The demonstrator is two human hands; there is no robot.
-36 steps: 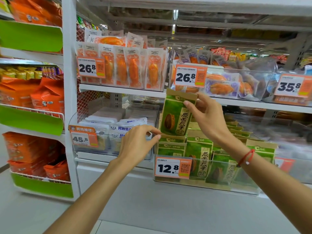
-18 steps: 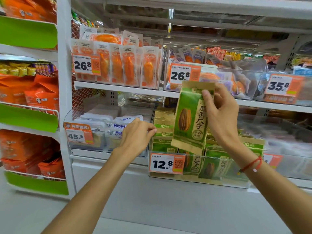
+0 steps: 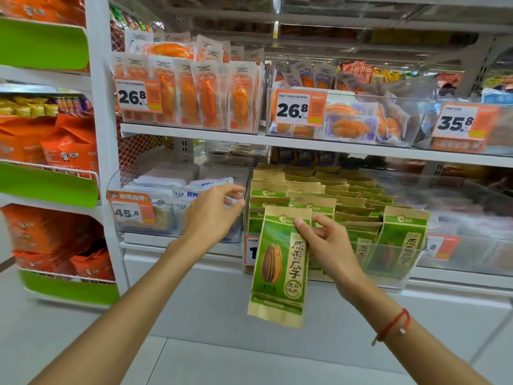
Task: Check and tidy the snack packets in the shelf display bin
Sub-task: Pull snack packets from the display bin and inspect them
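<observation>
- Head view: my right hand (image 3: 327,245) pinches a green seed packet (image 3: 280,268) by its top, hanging before the clear bin's (image 3: 394,262) front left corner.
- My left hand (image 3: 213,215) hovers beside the bin's left edge, fingers loose, holding nothing.

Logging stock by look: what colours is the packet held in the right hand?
Green front with kraft-brown edges and a brown seed picture on the packet, clearest in the head view.
</observation>
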